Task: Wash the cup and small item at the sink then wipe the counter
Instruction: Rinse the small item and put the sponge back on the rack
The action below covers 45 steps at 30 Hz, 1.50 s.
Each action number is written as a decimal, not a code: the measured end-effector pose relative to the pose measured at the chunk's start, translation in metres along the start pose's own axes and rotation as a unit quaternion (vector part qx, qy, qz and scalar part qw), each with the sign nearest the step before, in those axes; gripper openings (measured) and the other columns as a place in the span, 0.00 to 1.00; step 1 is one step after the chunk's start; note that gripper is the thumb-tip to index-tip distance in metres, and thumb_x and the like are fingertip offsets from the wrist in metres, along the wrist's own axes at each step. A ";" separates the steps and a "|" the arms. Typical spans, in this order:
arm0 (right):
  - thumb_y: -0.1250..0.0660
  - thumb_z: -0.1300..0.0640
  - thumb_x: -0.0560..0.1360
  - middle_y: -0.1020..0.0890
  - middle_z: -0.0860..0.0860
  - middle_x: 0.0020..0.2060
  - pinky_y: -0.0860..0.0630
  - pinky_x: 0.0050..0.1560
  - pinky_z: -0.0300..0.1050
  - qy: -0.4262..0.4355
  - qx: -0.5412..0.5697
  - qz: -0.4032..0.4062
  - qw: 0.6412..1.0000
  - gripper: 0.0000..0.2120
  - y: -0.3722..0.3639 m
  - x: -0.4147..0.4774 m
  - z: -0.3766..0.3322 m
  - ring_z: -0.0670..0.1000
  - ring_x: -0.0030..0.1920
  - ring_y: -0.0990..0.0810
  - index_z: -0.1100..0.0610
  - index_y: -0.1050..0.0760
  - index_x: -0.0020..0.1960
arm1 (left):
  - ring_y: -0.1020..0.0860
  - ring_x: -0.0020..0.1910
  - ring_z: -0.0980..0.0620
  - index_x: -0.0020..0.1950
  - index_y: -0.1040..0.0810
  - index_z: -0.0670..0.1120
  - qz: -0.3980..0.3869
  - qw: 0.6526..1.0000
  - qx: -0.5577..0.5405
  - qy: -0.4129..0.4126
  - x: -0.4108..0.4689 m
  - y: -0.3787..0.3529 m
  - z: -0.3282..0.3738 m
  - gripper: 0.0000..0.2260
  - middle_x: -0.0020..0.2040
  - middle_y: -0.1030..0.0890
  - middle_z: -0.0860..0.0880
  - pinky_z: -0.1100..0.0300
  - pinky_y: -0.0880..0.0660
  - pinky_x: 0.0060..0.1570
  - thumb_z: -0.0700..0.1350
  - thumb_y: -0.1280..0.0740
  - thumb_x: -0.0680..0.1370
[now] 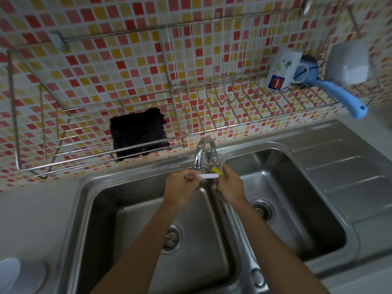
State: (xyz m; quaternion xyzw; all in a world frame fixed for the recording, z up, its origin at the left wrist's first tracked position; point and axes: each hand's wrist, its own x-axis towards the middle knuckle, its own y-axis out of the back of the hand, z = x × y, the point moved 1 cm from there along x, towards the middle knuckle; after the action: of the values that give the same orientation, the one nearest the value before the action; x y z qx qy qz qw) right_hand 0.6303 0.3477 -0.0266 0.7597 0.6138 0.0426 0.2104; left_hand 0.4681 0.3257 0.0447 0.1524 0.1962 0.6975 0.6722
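Observation:
My left hand (182, 185) pinches one end of a small white stick-like item (209, 176) just under the spout of the chrome tap (200, 152), above the left basin (148, 219). Close beside it, my right hand (230, 183) grips a yellow sponge (216, 170); the sponge touches the item's other end. A white mug with printed pictures (281, 70) lies tilted on the wire rack (233, 115) at the upper right. Whether water runs from the tap I cannot tell.
A dark cloth (139, 132) rests on the rack's left part. A blue-handled brush (337, 92) and a white bowl (350, 64) sit on the rack's right end. The right basin (286, 198) and its draining board (343, 166) lie to the right. A white round object (9, 274) sits at the lower left.

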 end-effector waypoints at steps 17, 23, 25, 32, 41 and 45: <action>0.38 0.58 0.79 0.20 0.59 0.56 0.23 0.52 0.53 -0.259 0.440 -0.132 0.850 0.11 0.023 -0.064 0.032 0.57 0.52 0.20 0.54 0.24 0.60 | 0.21 0.45 0.57 0.49 0.16 0.52 -0.045 0.987 0.105 -0.115 -0.007 0.016 -0.005 0.07 0.48 0.19 0.51 0.66 0.25 0.49 0.43 0.28 0.73; 0.37 0.66 0.76 0.23 0.65 0.59 0.19 0.44 0.56 -0.258 0.421 -0.170 0.853 0.16 0.003 -0.058 0.022 0.63 0.54 0.20 0.58 0.29 0.63 | 0.21 0.44 0.57 0.49 0.16 0.54 -0.014 0.987 0.101 -0.127 -0.015 0.029 -0.007 0.08 0.45 0.19 0.51 0.64 0.25 0.48 0.43 0.27 0.73; 0.38 0.67 0.76 0.23 0.66 0.55 0.21 0.44 0.56 -0.245 0.412 -0.193 0.856 0.14 -0.004 -0.056 0.010 0.64 0.50 0.21 0.60 0.31 0.61 | 0.21 0.43 0.59 0.51 0.16 0.51 0.010 0.986 0.108 -0.129 -0.018 0.037 -0.009 0.08 0.45 0.19 0.52 0.69 0.26 0.47 0.43 0.27 0.73; 0.32 0.59 0.76 0.18 0.57 0.42 0.21 0.38 0.48 -0.148 0.301 -0.215 0.917 0.12 -0.021 -0.053 -0.022 0.55 0.39 0.19 0.53 0.26 0.59 | 0.21 0.43 0.58 0.51 0.17 0.48 0.105 0.980 0.141 -0.089 -0.047 0.084 -0.037 0.07 0.46 0.19 0.54 0.72 0.30 0.45 0.43 0.29 0.74; 0.45 0.48 0.82 0.31 0.47 0.27 0.36 0.24 0.38 -0.074 0.149 -0.202 0.965 0.13 -0.033 -0.056 -0.020 0.45 0.25 0.34 0.55 0.29 0.44 | 0.21 0.40 0.57 0.48 0.16 0.47 0.128 0.979 0.157 -0.036 -0.077 0.102 -0.074 0.06 0.42 0.17 0.52 0.69 0.29 0.45 0.41 0.26 0.71; 0.46 0.49 0.82 0.29 0.47 0.28 0.33 0.30 0.42 -0.054 0.091 -0.172 0.979 0.15 -0.029 -0.048 -0.021 0.45 0.27 0.31 0.55 0.29 0.43 | 0.20 0.42 0.57 0.48 0.16 0.47 0.125 0.981 0.144 -0.030 -0.082 0.099 -0.077 0.06 0.44 0.17 0.52 0.68 0.28 0.47 0.41 0.27 0.72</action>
State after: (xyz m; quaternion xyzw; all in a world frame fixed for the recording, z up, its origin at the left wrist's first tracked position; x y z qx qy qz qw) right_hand 0.5855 0.3119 -0.0094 0.6597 0.7245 -0.0910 0.1776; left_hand 0.3486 0.2371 0.0289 0.2921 0.2538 0.7353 0.5564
